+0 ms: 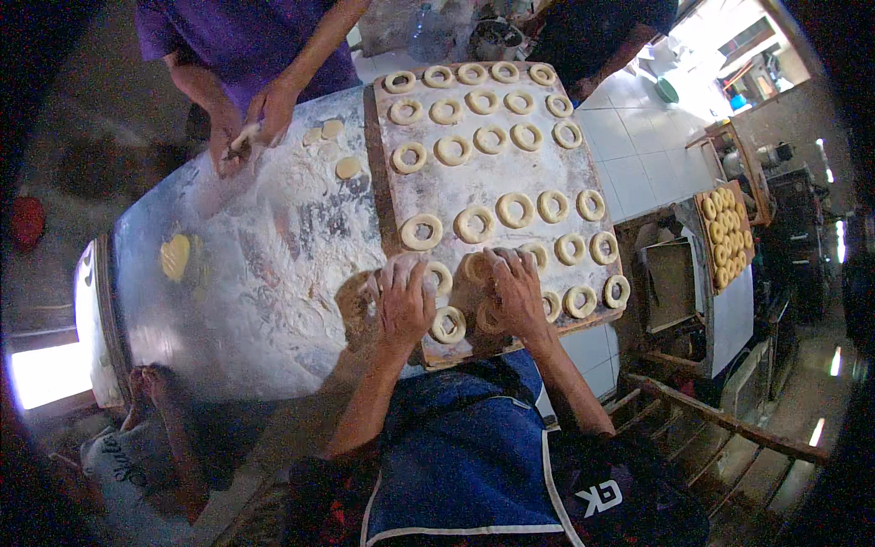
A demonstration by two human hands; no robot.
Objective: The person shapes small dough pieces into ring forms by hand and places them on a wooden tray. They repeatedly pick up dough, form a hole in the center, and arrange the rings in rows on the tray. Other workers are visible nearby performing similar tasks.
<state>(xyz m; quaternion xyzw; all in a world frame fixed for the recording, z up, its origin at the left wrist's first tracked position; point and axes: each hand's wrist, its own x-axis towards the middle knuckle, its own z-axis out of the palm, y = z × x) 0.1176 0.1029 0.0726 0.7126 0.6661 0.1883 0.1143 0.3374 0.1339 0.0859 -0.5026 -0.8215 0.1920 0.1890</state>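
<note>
Blue apron (460,460) with pale trim (465,531)

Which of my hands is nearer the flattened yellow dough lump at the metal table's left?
Left hand: it's right of the yellow dough lump, at the left edge of the flour-dusted wooden board. Your right hand is farther right, among pale dough rings.

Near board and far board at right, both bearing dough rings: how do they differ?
Spacing: the near board holds its rings in spaced rows; the far board has its rings crowded together.
Surface: the near board looks patchy and whitish; the far board shows brown.
Hands: the left hand and right hand are over the near board; the far board has neither.
Both bear dough rings.
</note>
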